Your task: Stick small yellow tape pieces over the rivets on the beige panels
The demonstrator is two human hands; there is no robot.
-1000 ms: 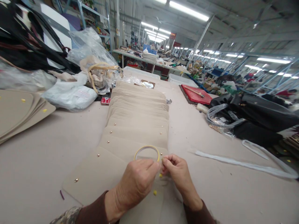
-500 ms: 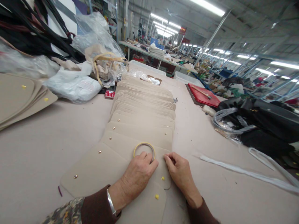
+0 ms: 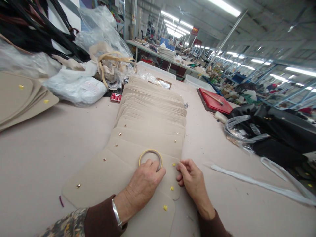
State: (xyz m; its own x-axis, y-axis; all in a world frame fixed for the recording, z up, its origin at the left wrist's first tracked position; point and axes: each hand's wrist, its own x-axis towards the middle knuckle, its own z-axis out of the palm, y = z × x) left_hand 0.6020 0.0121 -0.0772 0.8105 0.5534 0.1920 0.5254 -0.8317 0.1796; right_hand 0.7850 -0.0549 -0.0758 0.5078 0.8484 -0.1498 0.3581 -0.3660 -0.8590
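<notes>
My left hand is closed round the near side of a roll of yellow tape, resting over the beige panels. Beside the right edge of the panels is my right hand, its thumb and fingers curled together with nothing visible in them. Just left of its fingertips, a small yellow tape piece sits on a panel. Two more yellow bits show nearer to me. The beige panels lie overlapped in a long row, several bearing metal snaps. My left hand covers part of the roll.
More beige panels with yellow bits lie at left, before a plastic-wrapped bundle. At right are a white strip, black bags and a red pad. A red calculator-like item sits beside the row.
My right hand has moved slightly right, off the panel edge, and a yellow tape piece now shows where its fingertips were. My left hand keeps its hold on the roll.
</notes>
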